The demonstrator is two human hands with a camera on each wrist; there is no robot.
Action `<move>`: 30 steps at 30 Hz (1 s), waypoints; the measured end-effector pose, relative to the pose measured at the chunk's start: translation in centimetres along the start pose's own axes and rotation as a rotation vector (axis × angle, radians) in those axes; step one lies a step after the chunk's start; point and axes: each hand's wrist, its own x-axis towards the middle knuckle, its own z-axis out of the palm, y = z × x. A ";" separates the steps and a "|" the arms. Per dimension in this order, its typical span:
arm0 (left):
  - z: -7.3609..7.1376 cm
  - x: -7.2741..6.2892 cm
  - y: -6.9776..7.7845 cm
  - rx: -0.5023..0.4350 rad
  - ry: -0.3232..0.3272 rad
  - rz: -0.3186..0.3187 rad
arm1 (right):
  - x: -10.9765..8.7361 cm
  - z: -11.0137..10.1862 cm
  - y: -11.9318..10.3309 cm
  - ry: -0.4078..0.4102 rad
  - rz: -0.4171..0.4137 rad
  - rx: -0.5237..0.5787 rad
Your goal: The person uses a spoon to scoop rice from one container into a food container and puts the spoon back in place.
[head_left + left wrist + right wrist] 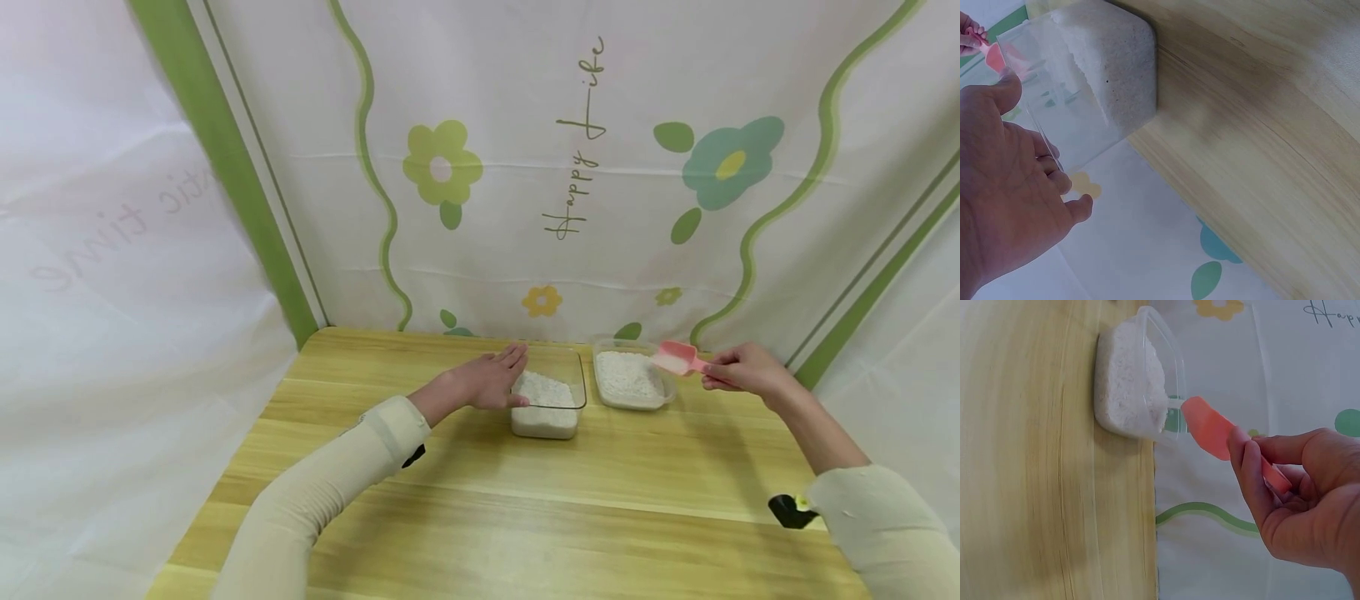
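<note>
My right hand (750, 371) pinches the handle of a small pink scoop (677, 357), which carries some white grains. The scoop is above the right edge of a low clear plastic container (667, 398) of white grains that look like rice (1125, 381). To its left stands a taller clear container (581, 379), partly filled with the same white grains (1113, 62). With fingers extended, my left hand (491, 382) touches the taller container's rim on its left side; the left wrist view shows the palm (1016, 194) beside the clear wall.
Both containers stand on a wooden table (480, 517) near its back edge. Directly behind hangs a white curtain (495, 242) printed with flowers and green lines. More curtain (112, 333) closes off the left side, and another panel is at the right.
</note>
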 end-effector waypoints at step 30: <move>0.1 0.0 0.0 0.002 0.007 0.014 | -0.1 4.2 -2.3 0.313 -0.243 -0.634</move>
